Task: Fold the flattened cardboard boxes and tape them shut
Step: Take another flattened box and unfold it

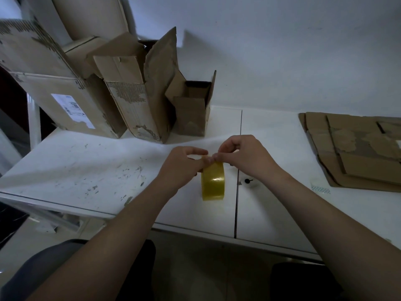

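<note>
Head view: the tape (212, 181), a yellowish clear roll, stands on edge at mid-table, just left of the seam (238, 148) where two white tops meet. Whether its lower rim touches the table (86, 166) I cannot tell. The left hand (183, 165) grips the roll's upper left side, fingers curled round it and thumb lying over the top. The right hand (243, 157) comes in from the other side, fingers bent, its fingertips pinching at the roll's top rim right against the left thumb. I cannot tell whether a loose end is caught between them.

Three opened boxes stand along the wall (282, 61) at the back left. The big box (54, 83) carries a white label, the mid box (138, 101) has torn flaps up, and the small box (193, 109), nearest the hands, has its top flaps open. The flat boxes (358, 153) lie stacked at the right, running off the picture's right edge, well apart from the hands.

A small white knob (248, 182) sits just right of the seam, near the tape. A scrap (321, 189) of patterned tape lies at the stack's near left corner. Bare tabletop shows left of the hands, scuffed, out to the front edge, and between the right forearm and the stack.
</note>
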The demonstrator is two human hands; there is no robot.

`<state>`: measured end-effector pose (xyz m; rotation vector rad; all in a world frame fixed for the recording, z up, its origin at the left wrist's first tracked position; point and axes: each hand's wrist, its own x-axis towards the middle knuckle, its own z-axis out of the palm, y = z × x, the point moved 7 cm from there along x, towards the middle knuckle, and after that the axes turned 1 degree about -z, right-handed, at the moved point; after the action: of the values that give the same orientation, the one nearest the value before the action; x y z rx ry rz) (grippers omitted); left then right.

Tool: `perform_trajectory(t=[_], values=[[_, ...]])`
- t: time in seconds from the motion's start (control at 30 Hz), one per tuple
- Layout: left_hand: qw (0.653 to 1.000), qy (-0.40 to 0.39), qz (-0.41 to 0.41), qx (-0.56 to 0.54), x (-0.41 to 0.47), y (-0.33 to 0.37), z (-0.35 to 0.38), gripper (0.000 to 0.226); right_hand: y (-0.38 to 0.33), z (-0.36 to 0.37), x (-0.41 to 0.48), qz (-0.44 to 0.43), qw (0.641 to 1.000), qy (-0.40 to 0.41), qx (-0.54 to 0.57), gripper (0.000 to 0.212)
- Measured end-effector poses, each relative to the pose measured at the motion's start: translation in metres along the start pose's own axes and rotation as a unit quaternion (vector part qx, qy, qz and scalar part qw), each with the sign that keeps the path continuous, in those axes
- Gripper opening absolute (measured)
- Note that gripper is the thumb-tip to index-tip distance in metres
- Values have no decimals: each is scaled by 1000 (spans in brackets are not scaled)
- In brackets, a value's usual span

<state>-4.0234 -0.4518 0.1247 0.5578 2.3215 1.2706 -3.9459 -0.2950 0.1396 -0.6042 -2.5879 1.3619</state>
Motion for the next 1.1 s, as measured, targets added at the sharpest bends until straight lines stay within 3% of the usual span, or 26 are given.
perform_trajectory(t=[0.1,0.27,0.37,0.5,0.6,0.67,0.77,0.87,1.0,1.03,1.1], values=[[999,30,0,25,1,0,-18,49,2,-4,1,-11,1000,-1,-24,26],[960,120,62,244,4,-8,-56,63,11,-6,2,-17,971,10,-238,42],[927,104,54,357,10,-24,-55,57,22,-5,0,8,948,-23,-316,56],[908,56,21,415,11,-33,-40,37,40,-12,-4,51,939,-47,-337,61],[884,54,21,465,14,-17,-27,54,48,-30,-14,65,939,-36,-337,60],[880,68,68,464,16,0,-10,62,58,-48,-22,76,939,-24,-334,61],[894,73,153,415,10,26,26,55,75,-82,-39,88,937,-2,-337,62],[885,56,196,419,3,54,69,47,101,-126,-65,125,939,28,-320,58],[871,-1,255,420,-4,100,138,46,140,-179,-100,152,940,57,-299,16],[868,-14,271,417,-4,112,155,45,146,-190,-109,160,940,70,-294,17],[865,-40,297,402,-3,135,191,44,162,-210,-127,197,929,95,-300,38]])
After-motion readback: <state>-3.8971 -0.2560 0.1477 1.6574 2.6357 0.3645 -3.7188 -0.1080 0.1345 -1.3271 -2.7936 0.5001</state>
